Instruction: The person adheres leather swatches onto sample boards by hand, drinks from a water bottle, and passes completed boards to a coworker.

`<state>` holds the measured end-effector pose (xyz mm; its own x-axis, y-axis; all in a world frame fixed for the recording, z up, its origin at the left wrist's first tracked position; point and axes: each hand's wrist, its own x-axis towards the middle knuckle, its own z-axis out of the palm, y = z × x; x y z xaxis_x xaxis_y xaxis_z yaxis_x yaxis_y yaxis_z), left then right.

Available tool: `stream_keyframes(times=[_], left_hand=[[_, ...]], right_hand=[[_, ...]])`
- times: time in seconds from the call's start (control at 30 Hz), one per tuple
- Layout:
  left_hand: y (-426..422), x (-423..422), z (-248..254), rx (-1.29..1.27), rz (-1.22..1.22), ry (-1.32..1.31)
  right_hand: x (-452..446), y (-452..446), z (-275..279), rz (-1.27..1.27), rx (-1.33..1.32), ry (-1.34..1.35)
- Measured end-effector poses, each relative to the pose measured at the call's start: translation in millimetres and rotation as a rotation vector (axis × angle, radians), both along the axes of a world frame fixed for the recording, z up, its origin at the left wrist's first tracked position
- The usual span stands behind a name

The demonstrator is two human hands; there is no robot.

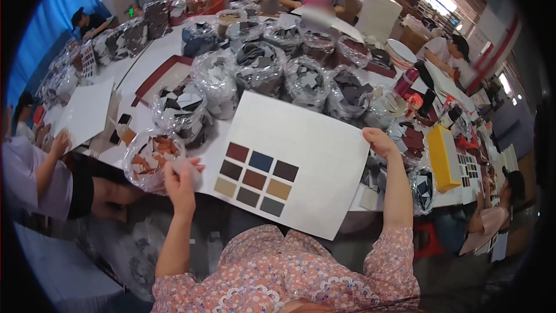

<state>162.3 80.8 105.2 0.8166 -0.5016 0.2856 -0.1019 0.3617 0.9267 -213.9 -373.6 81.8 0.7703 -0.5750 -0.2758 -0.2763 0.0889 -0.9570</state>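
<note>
A large white sheet (313,162) is held tilted in front of my body. On its lower left part are several coloured swatches (255,179) in rows: dark red, blue, brown, tan and grey. My right hand (379,142) pinches the sheet's upper right corner. My left hand (182,181) is raised off the sheet's left edge, beside a clear plastic bag of orange and white pieces (153,159); its fingers are bent and partly blurred, and whether they hold anything is too unclear to tell.
Many plastic bags of dark pieces (258,66) crowd the white table behind the sheet. A red tray (165,78) and a phone (124,119) lie left. At right stand a yellow box (443,159) and a red bottle (405,82). Several people sit or stand around.
</note>
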Motion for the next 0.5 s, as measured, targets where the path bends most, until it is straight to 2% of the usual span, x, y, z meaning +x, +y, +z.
stream_keyframes(times=[0.07, 0.17, 0.27, 0.3, 0.4, 0.43, 0.5], left_hand=[[-0.9, -3.5, -12.1, 0.093, -0.076, 0.163], [-9.2, -7.5, -32.7, 0.098, -0.188, 0.376], [-13.8, -11.6, -47.3, 0.017, -0.353, 0.51], [-16.2, -11.3, -54.1, 0.08, -0.342, 0.455], [-25.4, -17.3, -67.7, 0.195, -0.296, 0.336], [-29.2, -23.3, -61.3, 0.186, -0.263, 0.324], [-30.1, -26.4, -65.2, 0.249, -0.197, 0.257]], right_hand=[[21.7, -1.7, -16.1, 0.006, -0.04, 0.086], [49.8, -5.2, -29.4, -0.005, -0.117, 0.259], [62.8, -31.3, -62.9, 0.057, -0.739, 0.301], [69.9, -19.2, -55.2, -0.101, -0.918, 0.366], [72.6, 15.6, -30.0, -0.346, -1.418, 0.349], [69.1, 27.8, -22.2, -0.354, -1.482, 0.219], [61.3, 70.5, 1.1, -0.42, -1.24, 0.295]])
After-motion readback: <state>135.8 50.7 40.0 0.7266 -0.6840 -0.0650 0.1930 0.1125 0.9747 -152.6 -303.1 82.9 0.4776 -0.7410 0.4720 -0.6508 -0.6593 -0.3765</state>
